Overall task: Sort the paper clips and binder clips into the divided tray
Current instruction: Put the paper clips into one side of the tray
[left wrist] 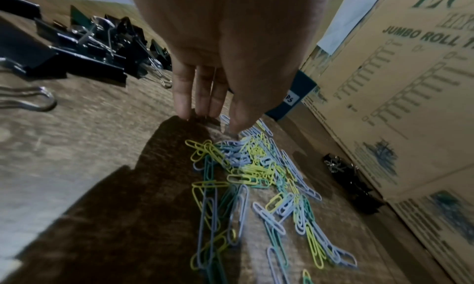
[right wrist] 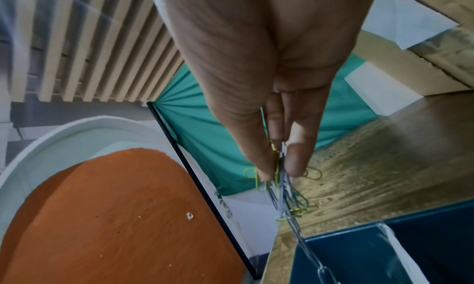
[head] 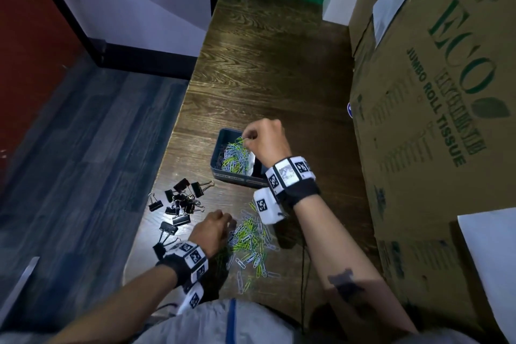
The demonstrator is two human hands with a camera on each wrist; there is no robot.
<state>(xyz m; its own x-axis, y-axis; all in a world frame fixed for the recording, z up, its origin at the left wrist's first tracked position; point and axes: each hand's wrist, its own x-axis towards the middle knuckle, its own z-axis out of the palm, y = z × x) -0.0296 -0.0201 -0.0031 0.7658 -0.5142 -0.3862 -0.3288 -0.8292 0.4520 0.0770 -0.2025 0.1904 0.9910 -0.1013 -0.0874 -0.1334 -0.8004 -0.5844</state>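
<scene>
A dark blue divided tray sits on the wooden table, its left compartment heaped with coloured paper clips. My right hand hovers over that compartment and pinches a dangling bunch of paper clips between thumb and fingers. Nearer me lies a loose pile of paper clips. My left hand reaches down to the pile's left edge, its straight fingers and thumb touching the table there. Black binder clips lie scattered to the left of the pile.
A large cardboard box walls off the table's right side. The table's left edge drops to the floor close beside the binder clips. A few small black clips lie by the box's foot. A thin cable hangs near my right forearm.
</scene>
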